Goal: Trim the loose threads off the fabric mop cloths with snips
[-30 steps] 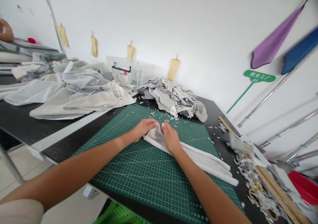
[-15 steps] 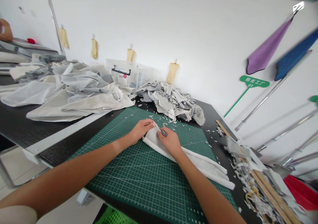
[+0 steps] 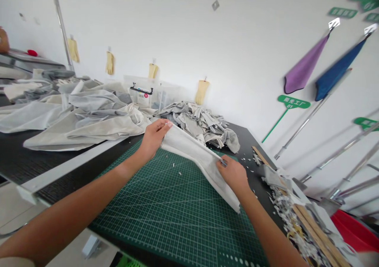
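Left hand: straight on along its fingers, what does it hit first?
Likely the heap of grey fabric scraps beyond the cutting mat; the left hand points up and right, past the pale fabric strip it pinches. Depth is unclear.

Matt grey cloth (image 3: 192, 156) across a smooth plastic cutting mat (image 3: 166, 219)

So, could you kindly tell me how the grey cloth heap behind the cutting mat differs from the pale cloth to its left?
The grey heap is a tight mound of crumpled pieces, while the pale cloth lies in broad, loose folds. The heap is darker, and the pale cloth spreads wider. Both are fabric lying on the black table.
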`<action>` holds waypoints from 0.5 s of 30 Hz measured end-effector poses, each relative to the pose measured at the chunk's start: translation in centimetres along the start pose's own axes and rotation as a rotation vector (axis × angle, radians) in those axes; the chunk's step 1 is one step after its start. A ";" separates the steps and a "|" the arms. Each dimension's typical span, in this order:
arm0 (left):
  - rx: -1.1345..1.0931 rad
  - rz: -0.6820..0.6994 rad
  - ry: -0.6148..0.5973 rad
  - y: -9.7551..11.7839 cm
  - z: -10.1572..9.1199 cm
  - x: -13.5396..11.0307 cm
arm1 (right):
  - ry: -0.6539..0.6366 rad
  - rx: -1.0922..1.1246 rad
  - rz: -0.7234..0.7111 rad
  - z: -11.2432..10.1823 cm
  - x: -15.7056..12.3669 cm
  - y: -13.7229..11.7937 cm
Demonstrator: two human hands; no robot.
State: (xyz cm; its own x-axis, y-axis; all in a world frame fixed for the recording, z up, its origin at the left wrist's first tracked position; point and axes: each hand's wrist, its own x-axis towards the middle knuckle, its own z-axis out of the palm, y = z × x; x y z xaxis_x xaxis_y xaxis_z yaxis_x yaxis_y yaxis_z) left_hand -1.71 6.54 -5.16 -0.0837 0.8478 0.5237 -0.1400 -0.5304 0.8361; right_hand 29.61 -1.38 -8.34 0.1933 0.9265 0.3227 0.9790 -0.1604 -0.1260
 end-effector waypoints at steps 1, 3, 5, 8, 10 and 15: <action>-0.009 0.022 0.018 0.9 0.0 0.3 | 0.016 -0.009 0.013 -0.6 0.0 0.9; -0.031 0.068 0.053 2.6 -0.1 0.9 | 0.043 -0.011 0.022 -2.0 0.0 2.8; -0.055 0.111 0.085 4.1 -0.3 1.5 | 0.064 0.001 0.028 -3.5 0.0 4.5; -0.074 0.170 0.140 6.0 -0.9 2.4 | 0.106 0.035 0.038 -5.8 -0.1 6.7; -0.072 0.215 0.189 6.8 -1.2 2.9 | 0.148 0.083 0.050 -7.3 -0.2 7.8; -0.047 0.255 0.265 7.5 -0.7 2.9 | 0.271 0.403 0.100 -10.7 -0.9 7.8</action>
State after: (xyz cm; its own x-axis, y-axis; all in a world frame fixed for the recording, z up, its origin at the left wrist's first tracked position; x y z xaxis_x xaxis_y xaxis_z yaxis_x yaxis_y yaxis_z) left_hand -3.68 5.01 2.56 -0.3735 0.6628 0.6489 -0.1260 -0.7293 0.6724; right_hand 37.74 -7.08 0.42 0.3474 0.7829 0.5161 0.8620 -0.0500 -0.5044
